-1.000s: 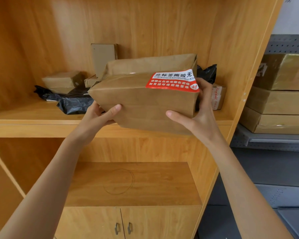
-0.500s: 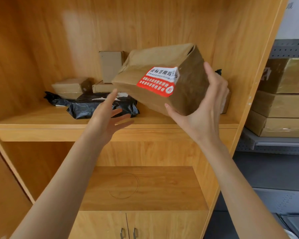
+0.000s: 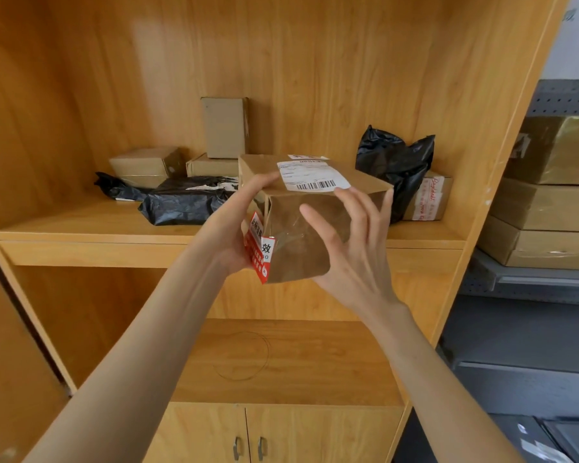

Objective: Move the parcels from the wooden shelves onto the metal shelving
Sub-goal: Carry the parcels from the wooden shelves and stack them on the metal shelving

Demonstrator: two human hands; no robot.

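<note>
— Where's the parcel (image 3: 310, 212)?
— Off the wooden shelf (image 3: 114, 235), held between both hands: left hand (image 3: 238, 228) curled round its side, right hand (image 3: 351, 248) with fingers (image 3: 348, 208) spread across the front.
— Handling?
— Looks light; soft paper wrap, so grip the opposite sides.

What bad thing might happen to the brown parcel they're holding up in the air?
It might slip. The brown parcel is off the wooden shelf, and the right hand only spreads fairly straight fingers on its glossy taped face, so the left hand does most of the gripping. Also, the red sticker juts past the parcel's edge and might snag or tear.
</note>
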